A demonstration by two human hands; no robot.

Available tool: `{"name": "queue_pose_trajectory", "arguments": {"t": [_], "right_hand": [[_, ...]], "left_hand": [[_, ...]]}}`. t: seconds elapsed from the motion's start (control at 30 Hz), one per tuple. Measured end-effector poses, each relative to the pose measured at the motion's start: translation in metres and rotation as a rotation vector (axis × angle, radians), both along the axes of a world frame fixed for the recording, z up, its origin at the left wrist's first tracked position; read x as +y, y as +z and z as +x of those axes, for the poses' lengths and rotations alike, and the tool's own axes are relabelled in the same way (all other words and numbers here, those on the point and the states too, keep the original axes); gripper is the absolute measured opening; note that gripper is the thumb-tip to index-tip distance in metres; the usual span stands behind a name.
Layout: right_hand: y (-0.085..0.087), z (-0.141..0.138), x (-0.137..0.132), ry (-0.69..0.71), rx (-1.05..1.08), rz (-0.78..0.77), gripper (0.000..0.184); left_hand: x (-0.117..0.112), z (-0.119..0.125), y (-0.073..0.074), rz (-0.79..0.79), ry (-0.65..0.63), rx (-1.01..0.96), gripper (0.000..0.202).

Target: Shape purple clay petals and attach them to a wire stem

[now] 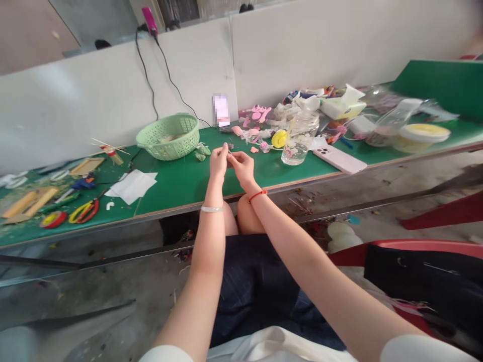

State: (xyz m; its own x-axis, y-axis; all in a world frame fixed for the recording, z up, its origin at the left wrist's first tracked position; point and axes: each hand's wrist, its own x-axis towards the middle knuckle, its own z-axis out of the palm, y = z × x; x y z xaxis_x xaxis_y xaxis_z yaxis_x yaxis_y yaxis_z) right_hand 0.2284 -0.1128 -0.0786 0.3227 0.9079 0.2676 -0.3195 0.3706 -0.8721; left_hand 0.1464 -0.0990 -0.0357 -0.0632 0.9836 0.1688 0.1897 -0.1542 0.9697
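Both hands meet over the front part of the green table (177, 186), with their fingertips close together. My left hand (219, 162) is closed, its thumb pressed to the fingers. My right hand (242, 165) is closed in a pinch beside it. Whatever is between the fingers is too small to make out. Just behind the hands lies a small dark lump (231, 147). A green crumpled piece (203, 152) sits to the left, close to a light green basket (169, 138). Small pink pieces (254, 150) are on the right.
A glass jar (298, 143) of clear liquid and a pink phone (339, 158) stand and lie to the right. A lit phone (221, 109) leans on the wall. White paper (132, 187), pliers (85, 211) and a red tape roll (53, 219) lie left. Tissues (343, 106) are behind.
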Motion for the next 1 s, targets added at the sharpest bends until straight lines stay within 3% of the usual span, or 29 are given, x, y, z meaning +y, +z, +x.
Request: {"name": "queue_pose_trajectory", "arguments": {"t": [0.33, 0.67, 0.83, 1.0], "right_hand": [[0.0, 0.005, 0.001, -0.094, -0.115, -0.083, 0.033], [0.01, 0.003, -0.008, -0.075, -0.224, 0.009, 0.048], [0.007, 0.007, -0.005, -0.031, -0.157, -0.019, 0.052], [0.01, 0.007, 0.005, -0.018, -0.064, -0.072, 0.059]], "left_hand": [[-0.006, 0.006, -0.004, -0.053, 0.066, 0.039, 0.043], [-0.004, 0.011, -0.008, -0.05, 0.099, -0.072, 0.05], [-0.004, 0.013, -0.012, -0.066, 0.135, -0.08, 0.036], [0.002, 0.015, -0.002, -0.085, 0.178, -0.057, 0.022]]}}
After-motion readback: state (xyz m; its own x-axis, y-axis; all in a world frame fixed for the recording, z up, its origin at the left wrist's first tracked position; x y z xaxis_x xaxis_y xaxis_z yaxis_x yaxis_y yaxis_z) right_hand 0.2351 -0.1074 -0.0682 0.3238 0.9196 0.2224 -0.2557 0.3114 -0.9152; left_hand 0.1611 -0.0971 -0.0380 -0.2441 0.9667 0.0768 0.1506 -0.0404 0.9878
